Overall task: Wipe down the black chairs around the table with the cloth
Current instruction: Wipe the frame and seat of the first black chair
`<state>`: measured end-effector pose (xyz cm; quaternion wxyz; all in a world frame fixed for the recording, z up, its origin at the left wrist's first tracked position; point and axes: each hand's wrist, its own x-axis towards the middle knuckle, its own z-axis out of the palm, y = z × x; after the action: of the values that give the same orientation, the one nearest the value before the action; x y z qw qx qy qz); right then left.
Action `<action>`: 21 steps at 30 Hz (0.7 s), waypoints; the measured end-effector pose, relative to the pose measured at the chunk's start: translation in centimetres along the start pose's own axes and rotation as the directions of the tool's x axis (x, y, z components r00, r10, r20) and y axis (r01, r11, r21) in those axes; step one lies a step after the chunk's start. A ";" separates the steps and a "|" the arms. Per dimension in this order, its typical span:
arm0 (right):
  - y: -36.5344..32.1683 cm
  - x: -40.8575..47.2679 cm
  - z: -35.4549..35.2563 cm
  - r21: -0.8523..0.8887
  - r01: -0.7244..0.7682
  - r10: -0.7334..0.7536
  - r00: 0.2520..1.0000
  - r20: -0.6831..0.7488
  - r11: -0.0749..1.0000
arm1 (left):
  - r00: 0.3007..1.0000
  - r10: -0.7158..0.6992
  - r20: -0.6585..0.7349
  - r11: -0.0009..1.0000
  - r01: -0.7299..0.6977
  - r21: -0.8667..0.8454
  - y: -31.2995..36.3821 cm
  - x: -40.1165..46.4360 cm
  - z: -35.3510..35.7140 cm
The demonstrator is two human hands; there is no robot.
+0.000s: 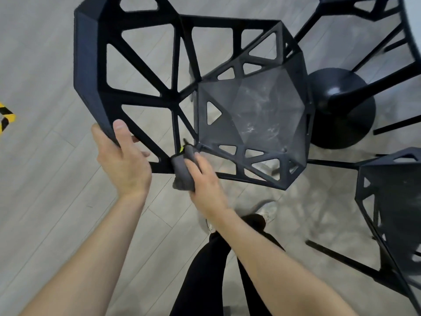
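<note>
A black chair [141, 92] of matte moulded plastic, built as a lattice of flat angular bars around triangular and trapezoid openings, fills the upper middle of the view, seen from above. A small grey soft-fibre cloth [181, 173], bunched into a thick wad, is pressed against the lower bar of the backrest where it meets the seat. The right hand [205, 176] is curled over the cloth, fingers closed on it and holding it to the bar. Just beside it, the left hand [121, 156] clamps the lower corner of the backrest's broad outer rim, thumb on top and fingers wrapped underneath. Both forearms are bare and reach up from the bottom edge.

The chair's seat [252, 117] is a faceted, shallow bowl of flat planes meeting at ridges; its surface looks dull and carries pale, chalky smears. A ring of small triangular cut-outs borders it.

Right of the seat stands a glossy black round pedestal base [341, 108] with a domed top. A second black lattice chair [387, 201] of the same faceted make sits at the lower right, and part of a third [364, 17] shows at the top right, beside a pale curved counter edge [413, 23].

Beneath everything lies a floor of light grey wood-grain planks [45, 190], smooth and matte. A strip of yellow-and-black striped tape [5, 116] is stuck to it at the far left. The person's black trouser legs [205, 270] and pale shoes [268, 210] show below the arms.
</note>
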<state>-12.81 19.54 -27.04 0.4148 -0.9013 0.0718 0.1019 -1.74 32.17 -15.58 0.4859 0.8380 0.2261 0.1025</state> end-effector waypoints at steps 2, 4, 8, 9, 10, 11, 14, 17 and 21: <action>0.0 0.3 -0.8 0.049 0.097 -0.097 0.995 0.002 0.994 | 0.994 -0.075 0.077 0.991 0.083 -0.109 0.2 0.4 -0.8; 4.0 -1.8 -3.0 0.003 0.072 -0.072 0.997 0.016 0.997 | 0.993 -0.079 0.093 0.984 0.093 -0.152 -0.6 -0.2 -1.8; 15.3 -8.5 -11.1 -0.036 -0.303 0.300 0.952 -0.063 0.952 | 0.981 -0.121 0.155 0.992 0.123 -0.005 -5.7 -7.5 -1.8; 16.8 -9.5 -12.5 0.018 -0.369 0.369 0.925 -0.086 0.929 | 0.955 -0.207 0.211 0.978 0.201 0.049 -7.1 -9.9 -1.0; 17.4 -9.9 -12.9 0.052 -0.406 0.409 0.906 -0.107 0.913 | 0.909 -0.307 0.282 0.952 0.286 0.114 -8.3 -12.3 0.1; 16.9 -9.7 -12.5 0.067 -0.417 0.422 0.898 -0.122 0.906 | 0.849 -0.395 0.351 0.918 0.353 0.179 -9.2 -14.3 1.3; 13.3 -7.8 -7.6 0.077 -0.297 0.302 0.951 -0.071 0.952 | 0.731 -0.497 0.468 0.868 0.433 0.244 -9.6 -18.0 5.3; 12.3 -7.0 -6.1 0.058 -0.069 0.065 0.995 0.073 0.996 | 0.709 -0.511 0.486 0.859 0.442 0.259 -9.1 -18.2 8.7; 19.0 -8.7 -12.2 -0.113 -0.204 0.221 0.962 0.163 0.972 | 0.691 -0.570 0.445 0.822 0.488 0.293 -10.6 -18.2 12.3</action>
<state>-23.76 -1.67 -31.14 0.3629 -0.8946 0.1267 0.2278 -15.84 18.52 -30.03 0.4713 0.7670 0.3273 -0.2870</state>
